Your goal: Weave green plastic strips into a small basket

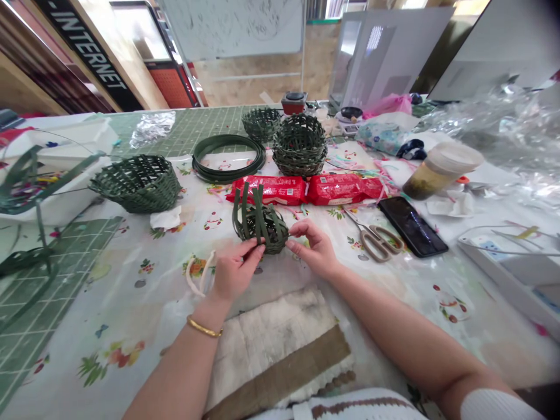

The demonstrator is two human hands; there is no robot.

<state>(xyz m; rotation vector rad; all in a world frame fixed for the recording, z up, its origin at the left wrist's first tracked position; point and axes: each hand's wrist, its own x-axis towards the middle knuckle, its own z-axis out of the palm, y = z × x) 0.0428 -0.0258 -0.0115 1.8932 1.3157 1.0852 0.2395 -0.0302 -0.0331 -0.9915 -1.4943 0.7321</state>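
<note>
A small dark green woven basket stands on the table in front of me, with several flat strips sticking up from its left side. My left hand is closed at its near left rim, thumb and fingers pinching a strip there. On the basket's right side, my right hand has its thumb and fingertips pinched together at the edge; what lies between them is too small to make out. A folded, stained cloth lies between my forearms.
Two red packets lie just behind the basket. Scissors and a black phone are to the right. Finished-looking baskets, a coil of green strip and a lidded tub stand farther off.
</note>
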